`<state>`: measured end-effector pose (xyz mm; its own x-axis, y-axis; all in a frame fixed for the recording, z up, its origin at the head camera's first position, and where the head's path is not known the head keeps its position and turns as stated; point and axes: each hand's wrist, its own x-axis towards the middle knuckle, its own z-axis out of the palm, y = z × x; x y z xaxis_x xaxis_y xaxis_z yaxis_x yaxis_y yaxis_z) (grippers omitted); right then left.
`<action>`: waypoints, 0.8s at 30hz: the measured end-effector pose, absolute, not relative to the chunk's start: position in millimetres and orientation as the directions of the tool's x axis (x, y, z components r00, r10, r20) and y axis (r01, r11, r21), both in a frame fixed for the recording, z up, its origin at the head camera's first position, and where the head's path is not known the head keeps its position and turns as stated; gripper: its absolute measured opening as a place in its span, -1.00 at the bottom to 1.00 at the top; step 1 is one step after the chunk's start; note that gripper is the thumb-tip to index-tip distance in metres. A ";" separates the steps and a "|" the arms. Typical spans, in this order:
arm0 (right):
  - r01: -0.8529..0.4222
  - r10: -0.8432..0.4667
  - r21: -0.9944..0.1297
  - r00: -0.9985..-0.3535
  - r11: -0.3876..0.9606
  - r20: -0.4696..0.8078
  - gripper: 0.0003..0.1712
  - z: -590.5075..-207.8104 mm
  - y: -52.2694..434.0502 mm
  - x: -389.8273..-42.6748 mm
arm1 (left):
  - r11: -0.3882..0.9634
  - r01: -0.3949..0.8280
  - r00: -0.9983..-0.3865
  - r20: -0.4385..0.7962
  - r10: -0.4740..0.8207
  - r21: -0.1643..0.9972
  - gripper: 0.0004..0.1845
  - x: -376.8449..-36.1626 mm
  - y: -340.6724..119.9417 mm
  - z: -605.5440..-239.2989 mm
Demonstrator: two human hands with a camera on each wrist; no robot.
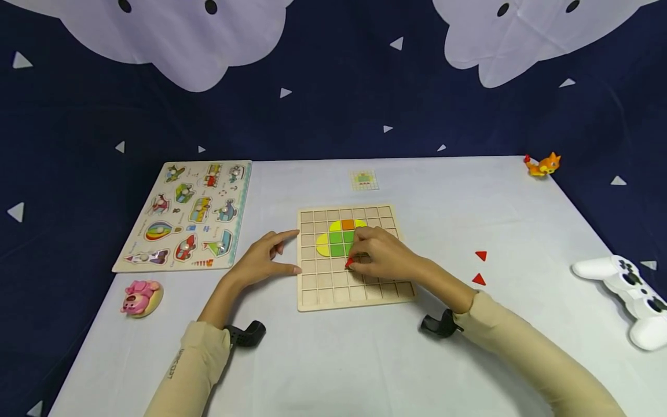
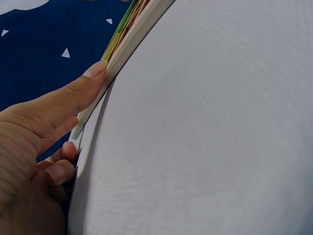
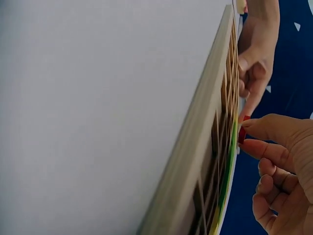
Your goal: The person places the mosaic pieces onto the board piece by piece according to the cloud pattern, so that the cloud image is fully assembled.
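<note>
A square wooden grid board [image 1: 356,296] lies at the middle of the pale grey table [image 1: 339,359]. A flat wooden vehicle peg puzzle [image 1: 186,215] lies to its left, with a small pink plush toy [image 1: 139,297] in front of that puzzle. A small printed pattern card [image 1: 363,180] lies behind the board. Two small red triangular tiles [image 1: 480,267] lie to its right, a white game controller [image 1: 627,299] further right at the table edge. A small orange toy animal [image 1: 543,165] stands at the far right corner.

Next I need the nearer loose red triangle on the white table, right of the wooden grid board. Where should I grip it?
Pinch the nearer red triangle tile across two of its edges, coming straight down from above. It lies flat and thin on the white table, apart from the other red triangle, so probably only its edges offer purchase.
</note>
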<state>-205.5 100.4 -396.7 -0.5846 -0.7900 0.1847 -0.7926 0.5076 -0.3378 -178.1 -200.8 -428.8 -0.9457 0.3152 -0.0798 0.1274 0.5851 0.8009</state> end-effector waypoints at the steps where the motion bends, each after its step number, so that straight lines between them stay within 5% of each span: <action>1: -0.799 -0.795 -0.328 -0.577 0.504 0.184 -0.86 -397.7 97.8 -205.4 | 0.585 0.126 -0.946 -0.080 0.314 0.801 -0.07 -178.1 -200.6 -428.9; 8: -0.827 -0.810 -0.266 -0.550 0.495 0.204 -0.88 -402.0 86.1 -204.2 | 0.589 0.123 -0.947 -0.084 0.311 0.799 -0.07 -177.9 -200.2 -429.3; 24: -0.796 -0.805 -0.366 -0.567 0.482 0.175 -0.94 -404.7 79.3 -201.1 | 0.585 0.137 -0.947 -0.067 0.313 0.799 -0.08 -177.8 -201.4 -430.4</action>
